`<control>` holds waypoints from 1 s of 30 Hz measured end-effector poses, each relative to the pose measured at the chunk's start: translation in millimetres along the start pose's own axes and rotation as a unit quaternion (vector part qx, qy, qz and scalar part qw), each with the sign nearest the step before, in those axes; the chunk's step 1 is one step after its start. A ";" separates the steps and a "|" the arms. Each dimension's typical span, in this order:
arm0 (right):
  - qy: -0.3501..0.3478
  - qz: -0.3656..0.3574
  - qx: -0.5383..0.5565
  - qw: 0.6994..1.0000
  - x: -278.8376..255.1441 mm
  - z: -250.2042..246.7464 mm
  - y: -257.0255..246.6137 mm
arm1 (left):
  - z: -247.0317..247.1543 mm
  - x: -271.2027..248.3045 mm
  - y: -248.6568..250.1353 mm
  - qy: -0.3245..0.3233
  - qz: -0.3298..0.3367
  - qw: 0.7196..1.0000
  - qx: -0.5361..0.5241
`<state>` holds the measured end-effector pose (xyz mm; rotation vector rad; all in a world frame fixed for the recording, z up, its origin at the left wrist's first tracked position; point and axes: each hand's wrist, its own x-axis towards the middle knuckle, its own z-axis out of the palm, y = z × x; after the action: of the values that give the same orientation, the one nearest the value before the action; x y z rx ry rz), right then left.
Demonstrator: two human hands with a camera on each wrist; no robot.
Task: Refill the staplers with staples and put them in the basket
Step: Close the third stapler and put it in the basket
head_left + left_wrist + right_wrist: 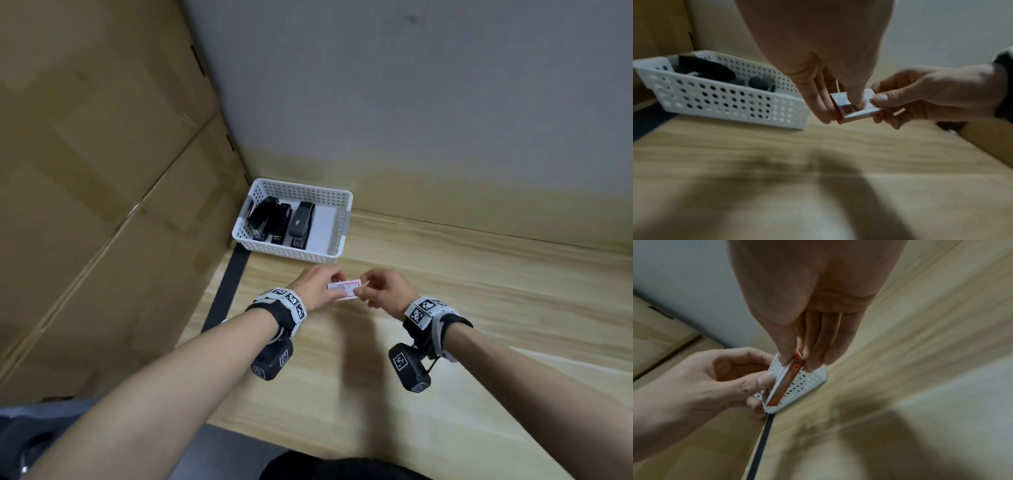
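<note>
Head view shows both hands meeting over the wooden table (479, 274), the left hand (317, 289) and the right hand (385, 293) each pinching an end of a small red-and-white staple box (346, 290), probably so one steadies it while the other works the end flap. Three black staplers (281, 222) already lie in the white perforated basket (337, 233) just beyond. Whether the box is open, and what it contains, stays hidden behind fingers and blur.
</note>
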<state>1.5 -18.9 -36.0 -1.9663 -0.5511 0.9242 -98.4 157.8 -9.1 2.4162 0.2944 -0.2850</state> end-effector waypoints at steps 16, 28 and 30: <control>0.036 0.044 -0.067 0.996 82.2 -52.4 -9.0 | -57.6 126.9 -56.7 -0.065 -0.065 0.976 0.196; 0.018 0.062 -0.078 0.995 82.9 -45.2 3.1 | -43.5 119.6 -65.7 -0.169 -0.141 0.968 0.119; 0.018 0.063 -0.086 0.994 79.0 -45.1 -0.2 | -43.8 114.3 -59.7 -0.166 -0.139 0.968 0.124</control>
<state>86.1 10.9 -51.4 -2.1899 -0.5038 0.9426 -1.1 246.3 -44.4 2.5124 0.4683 -0.8900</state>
